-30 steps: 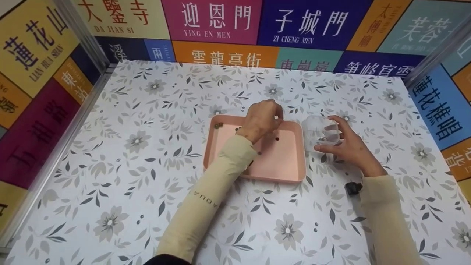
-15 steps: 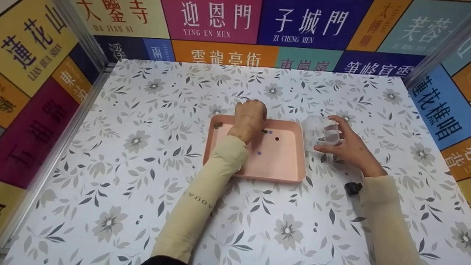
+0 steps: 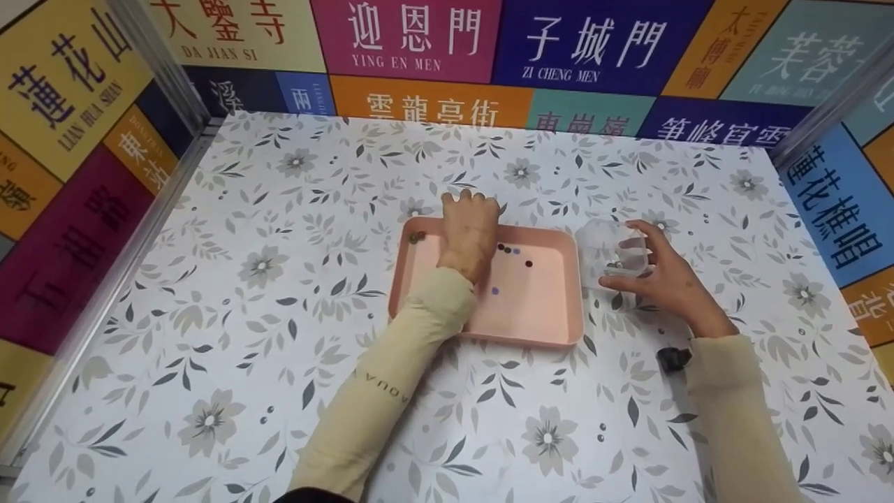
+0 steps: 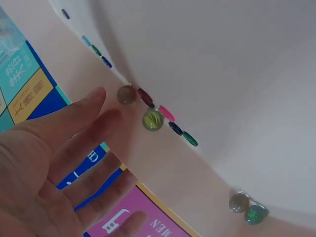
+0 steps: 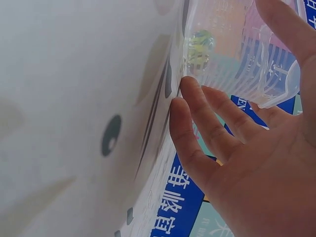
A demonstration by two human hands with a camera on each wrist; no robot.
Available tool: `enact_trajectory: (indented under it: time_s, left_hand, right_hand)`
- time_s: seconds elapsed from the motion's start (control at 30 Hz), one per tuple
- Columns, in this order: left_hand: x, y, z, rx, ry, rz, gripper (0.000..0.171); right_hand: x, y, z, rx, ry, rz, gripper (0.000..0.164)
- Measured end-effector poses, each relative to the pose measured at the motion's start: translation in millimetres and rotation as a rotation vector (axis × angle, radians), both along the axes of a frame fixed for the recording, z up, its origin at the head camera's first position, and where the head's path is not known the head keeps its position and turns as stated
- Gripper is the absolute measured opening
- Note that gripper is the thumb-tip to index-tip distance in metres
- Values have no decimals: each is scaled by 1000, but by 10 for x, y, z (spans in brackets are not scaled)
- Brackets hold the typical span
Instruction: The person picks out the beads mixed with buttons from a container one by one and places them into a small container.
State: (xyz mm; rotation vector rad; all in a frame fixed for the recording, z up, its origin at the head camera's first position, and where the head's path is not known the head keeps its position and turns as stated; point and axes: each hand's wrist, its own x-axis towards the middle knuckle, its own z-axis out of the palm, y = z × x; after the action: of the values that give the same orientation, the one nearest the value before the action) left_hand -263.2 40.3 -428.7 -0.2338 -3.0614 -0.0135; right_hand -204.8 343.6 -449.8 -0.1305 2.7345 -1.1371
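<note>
My left hand (image 3: 471, 234) reaches down into the pink tray (image 3: 520, 341). In the left wrist view its fingers are loosely extended, with the thumb and forefinger close to a brownish glass marble (image 4: 127, 94) and nothing visible between them. Just beyond lies a yellow-green marble (image 4: 153, 120). Small coloured discs, one of them pink (image 4: 167, 113), lie beside these marbles. My right hand (image 3: 667, 272) holds a clear plastic box (image 3: 602, 244) at the tray's right side, thumb on the near side and fingers on the far side. A yellow-green marble (image 5: 201, 44) shows through its wall.
Two more marbles (image 4: 255, 214) sit together in the tray's far left corner. Other discs, including a dark one (image 3: 529, 264), lie in the tray's right half. A floral cloth (image 3: 265, 335) covers the table, with printed panels (image 3: 419, 42) standing behind.
My left hand has moved left within the tray, uncovering several discs at its far side. My right hand and the clear box have stayed in place.
</note>
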Motion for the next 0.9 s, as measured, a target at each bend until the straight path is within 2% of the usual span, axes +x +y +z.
enact_trajectory:
  time_s: [0.23,0.43,0.53,0.7,0.9]
  left_hand:
    - [23,-7,-37,-9,-59,1,30]
    - [44,-22,-78,3,-45,-27,29]
    - [70,-11,-47,12,-47,-51,27]
    - [110,67,106,72,-16,-154,21]
    - [146,201,233,234,28,-294,13]
  right_hand:
    - [12,-3,-18,-8,-4,1,107]
    - [24,7,-32,-3,-11,-1,108]
    - [22,7,-28,3,-14,3,108]
    - [5,-3,-9,10,-5,4,108]
    - [-7,-12,-1,18,-3,-3,109]
